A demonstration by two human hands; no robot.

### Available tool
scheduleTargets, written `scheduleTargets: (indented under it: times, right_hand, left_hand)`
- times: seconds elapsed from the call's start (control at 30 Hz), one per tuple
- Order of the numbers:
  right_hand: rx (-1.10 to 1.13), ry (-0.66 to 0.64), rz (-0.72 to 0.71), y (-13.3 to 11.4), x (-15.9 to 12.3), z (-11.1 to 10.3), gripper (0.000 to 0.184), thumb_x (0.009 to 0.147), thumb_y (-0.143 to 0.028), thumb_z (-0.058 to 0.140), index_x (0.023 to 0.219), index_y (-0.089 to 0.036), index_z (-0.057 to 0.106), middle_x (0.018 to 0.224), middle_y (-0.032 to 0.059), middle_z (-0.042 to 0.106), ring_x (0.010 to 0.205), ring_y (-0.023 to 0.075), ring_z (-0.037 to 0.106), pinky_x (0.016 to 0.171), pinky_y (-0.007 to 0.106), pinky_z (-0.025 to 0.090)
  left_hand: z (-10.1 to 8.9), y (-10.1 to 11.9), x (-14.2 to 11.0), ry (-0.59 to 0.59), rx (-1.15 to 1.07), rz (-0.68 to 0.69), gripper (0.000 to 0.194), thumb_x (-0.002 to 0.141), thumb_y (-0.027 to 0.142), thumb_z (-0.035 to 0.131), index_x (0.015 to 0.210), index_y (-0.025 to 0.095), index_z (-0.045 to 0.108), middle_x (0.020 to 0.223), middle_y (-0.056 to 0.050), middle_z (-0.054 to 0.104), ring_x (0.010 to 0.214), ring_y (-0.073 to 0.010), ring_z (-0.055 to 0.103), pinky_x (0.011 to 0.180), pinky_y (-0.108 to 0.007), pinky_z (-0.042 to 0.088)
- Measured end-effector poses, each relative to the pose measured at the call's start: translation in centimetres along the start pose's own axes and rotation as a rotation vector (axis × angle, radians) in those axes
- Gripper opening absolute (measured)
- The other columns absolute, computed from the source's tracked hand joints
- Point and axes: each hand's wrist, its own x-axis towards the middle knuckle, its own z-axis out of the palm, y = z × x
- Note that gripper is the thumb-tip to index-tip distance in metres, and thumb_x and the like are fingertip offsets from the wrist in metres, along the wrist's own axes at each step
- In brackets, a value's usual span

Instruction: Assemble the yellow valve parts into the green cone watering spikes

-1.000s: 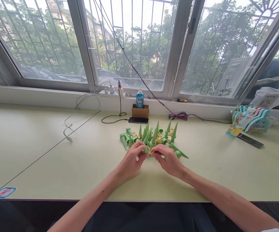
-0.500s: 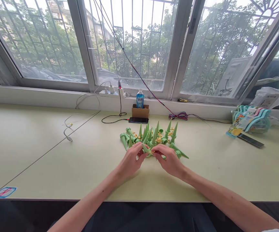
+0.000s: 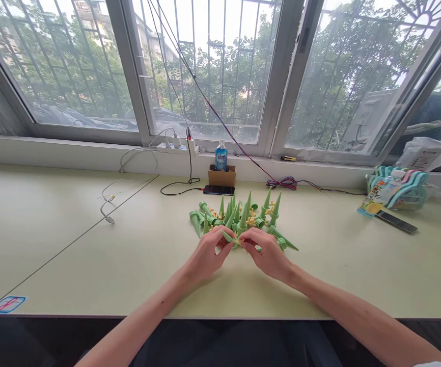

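A broad, pale yellow-green table (image 3: pixel 136 275) spreads under the left hand (image 3: pixel 210 251) and right hand (image 3: pixel 267 253), a heap of green, conical plastic spikes (image 3: pixel 243 223) crowding just beyond both. The left pinches one green, tapered plastic spike (image 3: pixel 227 236); just beside it, the right appears narrowed on a tiny yellow plastic piece (image 3: pixel 238 241). A knuckle's nudge, I'd judge, could topple the upright spikes.

Your left forearm (image 3: pixel 176 288) is bare and slender with one small dark spot (image 3: pixel 162 302) on it, your right forearm (image 3: pixel 331 299) is bare too, and a sliver of whitish sleeve (image 3: pixel 430 364) shows at its upper end.
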Motion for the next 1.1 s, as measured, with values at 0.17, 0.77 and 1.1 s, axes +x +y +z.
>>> scheduleTargets:
  times: [0.17, 0.77, 1.1]
  right_hand:
    - [0.008, -0.007, -0.009, -0.02, -0.04, 0.04, 0.013, 0.095, -0.015, 0.054, 0.095, -0.020, 0.066, 0.083, 0.0038, 0.065, 0.072, 0.0162, 0.061, 0.065, 0.027, 0.049]
    - [0.055, -0.038, -0.006, -0.29, -0.11, 0.12, 0.014, 0.096, -0.017, 0.053, 0.092, -0.019, 0.066, 0.081, 0.0039, 0.064, 0.070, 0.0150, 0.058, 0.062, 0.025, 0.049]
    - [0.043, -0.048, -0.003, -0.50, -0.02, 0.10, 0.016, 0.097, -0.021, 0.052, 0.090, -0.019, 0.066, 0.079, 0.0041, 0.064, 0.068, 0.0152, 0.058, 0.059, 0.025, 0.047]
  left_hand:
    - [0.00, -0.03, 0.03, 0.014, 0.001, -0.010, 0.004, 0.092, 0.020, 0.054, 0.093, 0.019, 0.058, 0.091, -0.003, 0.064, 0.063, -0.0104, 0.058, 0.060, -0.024, 0.049]
    - [0.13, -0.16, 0.01, 0.004, -0.072, -0.113, 0.008, 0.091, 0.026, 0.056, 0.092, 0.018, 0.056, 0.075, 0.000, 0.059, 0.062, -0.0113, 0.057, 0.057, -0.024, 0.049]
    - [0.01, -0.05, 0.08, -0.004, -0.068, -0.106, 0.008, 0.092, 0.026, 0.055, 0.091, 0.018, 0.056, 0.072, 0.001, 0.060, 0.059, -0.0110, 0.057, 0.054, -0.023, 0.048]
